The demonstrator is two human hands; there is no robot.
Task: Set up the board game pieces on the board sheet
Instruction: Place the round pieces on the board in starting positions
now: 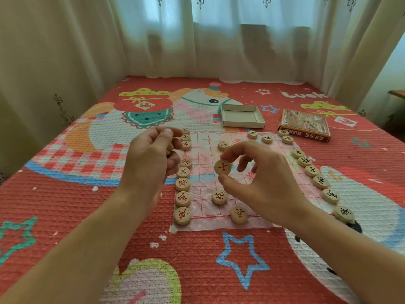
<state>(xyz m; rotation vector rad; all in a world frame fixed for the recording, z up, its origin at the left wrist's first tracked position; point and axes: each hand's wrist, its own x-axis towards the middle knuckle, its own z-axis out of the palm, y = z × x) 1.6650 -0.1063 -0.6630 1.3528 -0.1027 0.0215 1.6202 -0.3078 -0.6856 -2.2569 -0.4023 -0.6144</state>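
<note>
One red-marked piece (222, 167) between right thumb and fingers (228, 152)

Twenty-two wooden discs (182, 215) (visible ones), one board sheet (201, 150), one tray (241, 124), one box (304, 126).

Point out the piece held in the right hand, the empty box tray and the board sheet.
held piece (222, 167): head view, its red-marked face.
empty box tray (241, 116): head view, its inner floor.
board sheet (202, 155): head view, bare grid.

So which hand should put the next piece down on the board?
Probably the right hand. It already pinches a red-marked piece between thumb and finger, hovering right over the board sheet. The left hand is curled beside the board's left edge, and what it holds is hidden.
</note>
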